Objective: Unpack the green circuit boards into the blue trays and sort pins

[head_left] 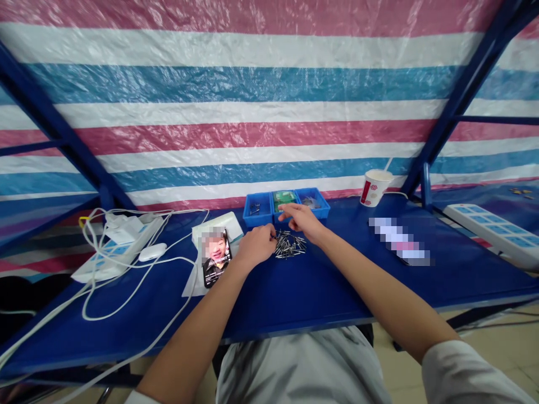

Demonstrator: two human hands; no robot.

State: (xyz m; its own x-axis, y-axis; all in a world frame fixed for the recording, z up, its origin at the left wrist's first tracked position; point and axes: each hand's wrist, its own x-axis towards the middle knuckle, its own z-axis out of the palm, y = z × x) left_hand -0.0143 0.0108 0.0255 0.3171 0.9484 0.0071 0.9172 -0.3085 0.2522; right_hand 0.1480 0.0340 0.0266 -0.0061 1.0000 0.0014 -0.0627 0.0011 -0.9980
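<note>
A pile of thin metal pieces point(290, 246) lies on the blue table point(295, 297). My left hand point(259, 244) is at the pile's left edge, its fingers closed together; what they hold, if anything, is too small to make out. Above the back of the pile is my right hand point(302, 220), fingers apart and pointing left, with nothing seen in it. Behind both hands stand three joined blue bins: the left bin point(257, 209) has a few small dark pieces, the middle one holds a green item point(284, 197), and the right bin point(320, 209) contains small pieces.
Left of my left arm, a lit phone point(217, 264) leans on a white box point(229, 222). Farther left are a power strip point(122, 252), cables and a white case point(152, 252). A paper cup point(374, 188), a blurred-out device point(400, 244) and another power strip point(492, 230) are right.
</note>
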